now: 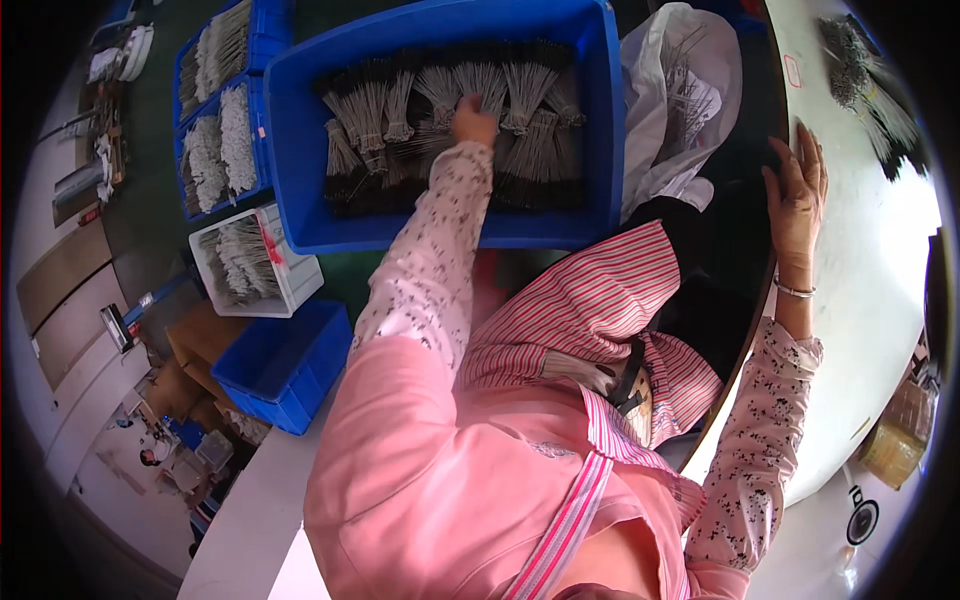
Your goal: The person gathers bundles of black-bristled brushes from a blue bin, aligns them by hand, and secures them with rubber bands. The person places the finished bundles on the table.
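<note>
Okay, left hand (474, 125) is down in the big blue bin (600, 120), among bundles of thin pale strands (527, 85) with dark ends; fingers mostly hidden, so can't tell whether its grip is clenched on a bundle or just touching. Right hand (797, 200) lies on the pale bench (850, 330), fingers extended, grip released, nothing in it. Bunch of similar strands (852, 70) farther along the bench. White bag (648, 110) with loose strands inside, just beside the bin. Handling, my guess: bundles light, springy, stiffish lengthwise; single strands probably bend or slide out easily. Best hold looks like the narrow, gathered part, clear of the dark ends.
</note>
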Motion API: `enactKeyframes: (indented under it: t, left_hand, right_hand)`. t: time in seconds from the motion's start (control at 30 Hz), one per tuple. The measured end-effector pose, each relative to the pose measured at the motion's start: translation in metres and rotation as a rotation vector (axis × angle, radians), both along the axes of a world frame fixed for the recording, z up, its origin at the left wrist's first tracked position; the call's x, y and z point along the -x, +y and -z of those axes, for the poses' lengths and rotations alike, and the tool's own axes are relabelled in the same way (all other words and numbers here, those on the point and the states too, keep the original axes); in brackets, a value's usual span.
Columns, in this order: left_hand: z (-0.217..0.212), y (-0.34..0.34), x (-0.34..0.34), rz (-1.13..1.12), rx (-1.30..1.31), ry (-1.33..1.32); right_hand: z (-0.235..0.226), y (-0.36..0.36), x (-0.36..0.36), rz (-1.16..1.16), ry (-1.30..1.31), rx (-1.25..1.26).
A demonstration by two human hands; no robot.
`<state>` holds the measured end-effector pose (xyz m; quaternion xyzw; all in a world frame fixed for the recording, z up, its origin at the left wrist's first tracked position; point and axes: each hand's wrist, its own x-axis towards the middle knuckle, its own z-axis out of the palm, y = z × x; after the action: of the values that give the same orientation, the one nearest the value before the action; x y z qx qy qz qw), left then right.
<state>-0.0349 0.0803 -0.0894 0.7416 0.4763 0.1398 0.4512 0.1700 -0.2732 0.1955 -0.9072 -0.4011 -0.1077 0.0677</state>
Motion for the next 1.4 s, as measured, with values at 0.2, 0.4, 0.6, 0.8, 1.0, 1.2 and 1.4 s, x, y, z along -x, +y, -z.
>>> enactKeyframes:
  t: [0.2,0.4,0.6,0.8,1.0,1.2,1.4]
  left_hand:
    - [-0.03,-0.002,-0.041,-0.103,-0.164,0.586]
    - [-0.055,0.086,0.021,-0.327,-0.342,0.862]
    - [-0.018,0.172,0.094,-0.068,0.115,0.733]
    - [-0.045,0.138,0.043,-0.119,0.069,1.132]
    - [-0.04,0.167,0.054,-0.14,0.099,1.114]
    - [-0.047,0.164,0.051,-0.074,0.092,1.114]
    - [-0.032,0.167,0.053,-0.086,0.029,1.087]
  right_hand:
    - [0.0,0.003,0.004,0.022,0.044,-0.047]
    - [-0.001,0.002,0.007,0.046,0.054,-0.041]
    - [-0.001,0.0,0.005,0.035,0.037,-0.004]
    - [0.003,-0.001,0.005,0.055,0.045,0.001]
    - [0.005,-0.006,0.004,0.06,0.061,-0.009]
    - [0.006,-0.007,0.003,0.053,0.059,0.023]
    - [0.003,-0.012,0.003,0.022,0.021,0.053]
